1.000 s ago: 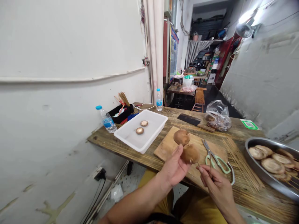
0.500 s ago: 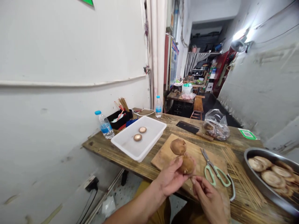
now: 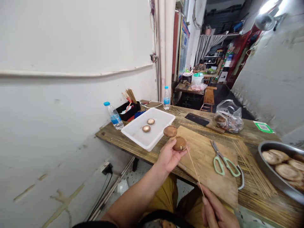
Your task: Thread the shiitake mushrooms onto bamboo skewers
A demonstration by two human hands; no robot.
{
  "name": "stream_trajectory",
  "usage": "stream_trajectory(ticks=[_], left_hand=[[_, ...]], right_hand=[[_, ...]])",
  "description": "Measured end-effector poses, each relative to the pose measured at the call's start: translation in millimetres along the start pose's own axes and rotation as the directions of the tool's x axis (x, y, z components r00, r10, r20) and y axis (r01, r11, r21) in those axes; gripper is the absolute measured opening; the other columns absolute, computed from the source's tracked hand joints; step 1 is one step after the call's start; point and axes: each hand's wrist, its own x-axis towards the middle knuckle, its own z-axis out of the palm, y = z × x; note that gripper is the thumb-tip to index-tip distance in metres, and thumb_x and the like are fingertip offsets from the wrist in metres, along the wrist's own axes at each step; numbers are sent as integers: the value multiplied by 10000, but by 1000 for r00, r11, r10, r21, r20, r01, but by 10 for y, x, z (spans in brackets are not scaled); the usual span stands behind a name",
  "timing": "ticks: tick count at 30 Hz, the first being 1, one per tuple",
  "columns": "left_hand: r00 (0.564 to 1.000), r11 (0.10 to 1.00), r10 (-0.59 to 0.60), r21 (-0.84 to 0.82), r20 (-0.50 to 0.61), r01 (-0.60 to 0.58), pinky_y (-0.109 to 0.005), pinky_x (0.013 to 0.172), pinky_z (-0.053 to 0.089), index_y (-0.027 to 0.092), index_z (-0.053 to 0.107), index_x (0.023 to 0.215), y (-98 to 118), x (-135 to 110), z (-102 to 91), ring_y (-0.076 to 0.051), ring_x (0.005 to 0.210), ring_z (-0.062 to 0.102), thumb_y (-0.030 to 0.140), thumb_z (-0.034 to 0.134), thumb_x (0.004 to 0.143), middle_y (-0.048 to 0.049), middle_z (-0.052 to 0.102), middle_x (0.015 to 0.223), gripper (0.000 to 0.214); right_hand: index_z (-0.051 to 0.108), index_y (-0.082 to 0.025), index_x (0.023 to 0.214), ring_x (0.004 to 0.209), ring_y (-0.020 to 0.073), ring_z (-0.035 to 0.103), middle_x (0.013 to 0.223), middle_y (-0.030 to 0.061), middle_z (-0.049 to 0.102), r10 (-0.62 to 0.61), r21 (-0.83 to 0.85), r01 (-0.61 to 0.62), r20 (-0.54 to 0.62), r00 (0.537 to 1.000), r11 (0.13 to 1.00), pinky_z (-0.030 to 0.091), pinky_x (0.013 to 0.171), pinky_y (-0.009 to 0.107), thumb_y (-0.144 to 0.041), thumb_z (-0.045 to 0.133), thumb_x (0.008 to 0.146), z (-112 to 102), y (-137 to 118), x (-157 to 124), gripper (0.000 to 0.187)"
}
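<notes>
My left hand (image 3: 166, 159) is closed around a brown mushroom cap (image 3: 180, 143), its fingers beneath and thumb at the side. A second mushroom cap (image 3: 170, 131) sits just beyond it, beside the plastic tray's near corner. From the held cap a thin bamboo skewer (image 3: 194, 166) runs down toward me. My right hand (image 3: 215, 207) pinches the skewer's lower part between thumb and fingers. Below the skewer lies a wooden cutting board (image 3: 213, 185), with green-handled scissors (image 3: 222, 158) on its right side.
Two mushrooms (image 3: 146, 128) lie in a white tray (image 3: 148, 147) at left. Loose skewers (image 3: 255, 171) and a metal bowl (image 3: 263, 164) of mushroom pieces are at right. Behind are a cleaver (image 3: 197, 119), a plastic bag (image 3: 229, 117) and water bottles (image 3: 166, 99). A person (image 3: 200, 66) sits far back.
My right hand has drawn back down from the mushrooms, and a long stretch of skewer now shows between my hands. The held mushrooms have shifted left and up toward the tray.
</notes>
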Motion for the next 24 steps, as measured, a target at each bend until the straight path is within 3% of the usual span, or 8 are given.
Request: stream_trajectory(ticks=[3,6,10,17,24], left_hand=[[999,999,37,33,17,-38,-394,816,480,134,548,961,15,4,-8,-222,952,604,154,527,806,-113,623,1013,158],[999,998,29,47,36,-30,-315,721,483,154,555,964,26,1,9,-178,861,607,163,544,794,-87,623,978,170],[999,999,-25,24,48,23,-262,650,468,144,561,950,27,-19,45,-145,776,594,228,544,810,-81,613,925,164],[997,996,-40,-71,70,45,-322,774,481,121,552,886,21,-33,63,-189,880,597,181,501,811,-93,597,901,109],[996,993,-45,-102,77,52,-278,705,486,119,551,888,14,-21,93,-155,809,591,175,508,807,-88,588,875,107]], right_hand=[[434,-201,1351,594,135,690,897,60,734,-223,-200,235,82,971,951,538,531,168,-172,459,883,-68,9,46,470],[319,-166,1411,694,149,710,984,73,722,-307,-334,341,154,939,879,549,549,159,-126,429,888,-125,10,66,536],[271,-163,1429,853,189,695,1069,88,690,-303,-434,357,191,934,827,561,524,169,-149,422,892,-120,2,49,558],[134,-178,1460,968,207,652,1103,98,672,-302,-456,371,219,928,809,579,543,193,-108,409,889,-99,18,25,638],[141,-176,1456,899,184,680,1054,96,695,-307,-416,372,215,927,830,575,574,187,-107,392,903,-105,34,46,611]])
